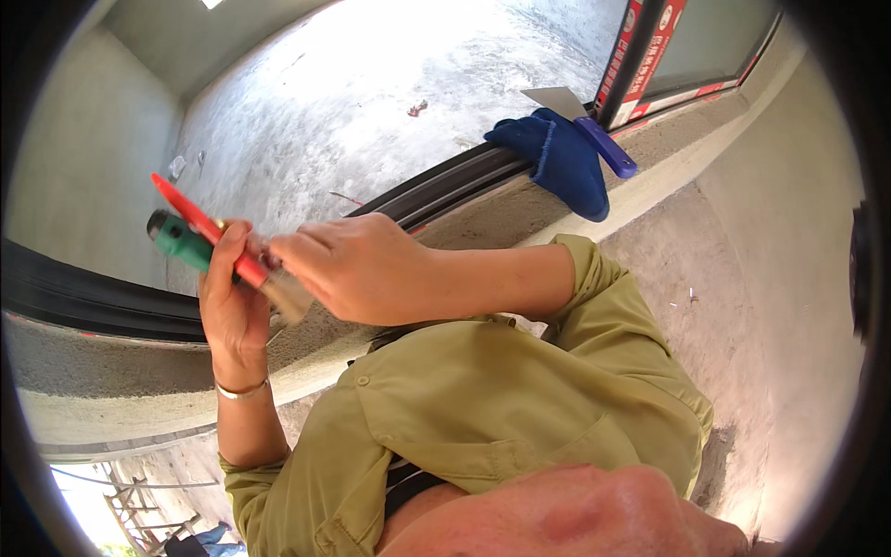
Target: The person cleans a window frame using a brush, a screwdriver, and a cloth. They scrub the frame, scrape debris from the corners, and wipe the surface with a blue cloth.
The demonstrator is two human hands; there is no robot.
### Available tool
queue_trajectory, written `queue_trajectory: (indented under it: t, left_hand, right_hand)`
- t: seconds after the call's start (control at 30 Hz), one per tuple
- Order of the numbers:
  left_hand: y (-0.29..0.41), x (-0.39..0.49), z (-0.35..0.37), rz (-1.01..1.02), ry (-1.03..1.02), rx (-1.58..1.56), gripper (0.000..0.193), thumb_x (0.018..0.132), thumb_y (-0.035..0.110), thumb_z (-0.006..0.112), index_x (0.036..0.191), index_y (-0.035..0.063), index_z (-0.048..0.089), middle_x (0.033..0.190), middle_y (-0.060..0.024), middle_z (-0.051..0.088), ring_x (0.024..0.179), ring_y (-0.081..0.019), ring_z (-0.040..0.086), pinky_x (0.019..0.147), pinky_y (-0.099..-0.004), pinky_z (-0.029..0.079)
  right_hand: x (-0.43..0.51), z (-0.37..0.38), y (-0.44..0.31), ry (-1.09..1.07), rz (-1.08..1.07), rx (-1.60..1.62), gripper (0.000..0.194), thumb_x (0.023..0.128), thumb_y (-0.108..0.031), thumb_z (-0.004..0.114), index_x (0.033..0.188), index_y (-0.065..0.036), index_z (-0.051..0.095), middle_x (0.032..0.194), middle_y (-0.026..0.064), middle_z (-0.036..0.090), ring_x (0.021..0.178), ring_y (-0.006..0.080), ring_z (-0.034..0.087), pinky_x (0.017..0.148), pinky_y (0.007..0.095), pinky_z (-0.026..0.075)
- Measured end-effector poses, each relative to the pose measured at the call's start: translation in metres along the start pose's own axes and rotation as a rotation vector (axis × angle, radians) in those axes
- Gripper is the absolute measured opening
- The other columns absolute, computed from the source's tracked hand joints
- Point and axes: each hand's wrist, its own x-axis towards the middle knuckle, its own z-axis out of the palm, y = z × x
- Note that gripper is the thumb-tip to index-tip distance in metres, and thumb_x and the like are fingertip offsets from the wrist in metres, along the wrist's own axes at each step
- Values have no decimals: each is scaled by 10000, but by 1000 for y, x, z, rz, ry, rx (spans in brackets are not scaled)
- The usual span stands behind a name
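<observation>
My left hand (237, 299), with a bracelet at the wrist, holds a red-handled brush (191, 209) and a green-handled tool (179, 240) side by side. The brush points down to the right, its pale bristles blurred. The green tool's working end is hidden by my left hand. My right hand (355, 268) reaches in from the right, its fingers bent beside the brush near the lower end of the red handle. Whether those fingers grip anything is hidden. A dark blue cloth (567, 163), perhaps a glove, lies over the window track, beside a putty knife (605, 146) with a purple handle.
A black window track (445, 177) runs along the rough cement sill (480, 223) before me. At the upper right stands a glazed frame (630, 66) with red and white protective film. Small debris (418, 108) lies on the concrete floor beyond. A wooden framework (132, 512) shows at the lower left.
</observation>
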Motion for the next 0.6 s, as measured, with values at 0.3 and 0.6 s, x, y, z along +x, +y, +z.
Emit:
queue_trajectory:
  t: [0.3, 0.6]
  left_hand:
    - [-28, 16, 63, -50, -221, 14, 177, 907, 245, 610, 932, 74, 578, 846, -75, 647, 825, -181, 615, 733, -298, 480]
    - [-60, 10, 89, -160, -114, -46, 196, 891, 236, 635, 966, 70, 562, 752, -35, 596, 694, -144, 576, 643, -265, 471]
  right_hand:
    - [-55, -142, 24, 58, 333, 27, 385, 805, -185, 715, 1150, -61, 599, 832, 78, 595, 696, 165, 582, 627, 246, 468]
    - [-100, -195, 46, 186, 391, -514, 215, 768, -70, 728, 971, -26, 673, 855, 116, 625, 780, 252, 595, 695, 343, 473]
